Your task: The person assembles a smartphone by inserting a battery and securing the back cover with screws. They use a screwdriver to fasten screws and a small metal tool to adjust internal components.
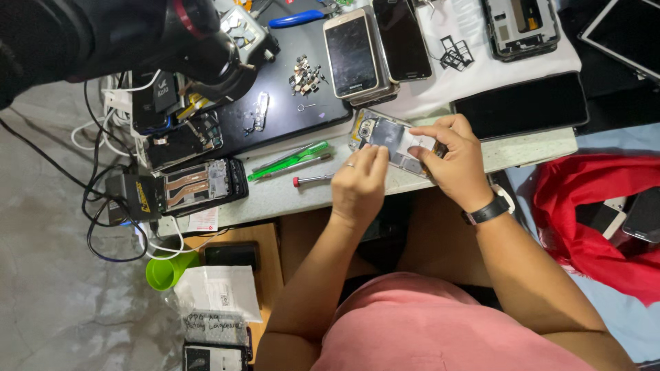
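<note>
Disassembly looked to be the step in hand: both hands worked an opened smartphone with its back cover off (393, 139), lying at the near edge of the pale stone table (529, 148). The left hand (359, 184) pinched its lower edge with a closed grip; the right hand (450, 156) pressed fingertips on its inner frame. A red-tipped screwdriver (313, 180) and green-handled tool (289, 161) lay just beside; the next move probably called for steady, fine prying.
</note>
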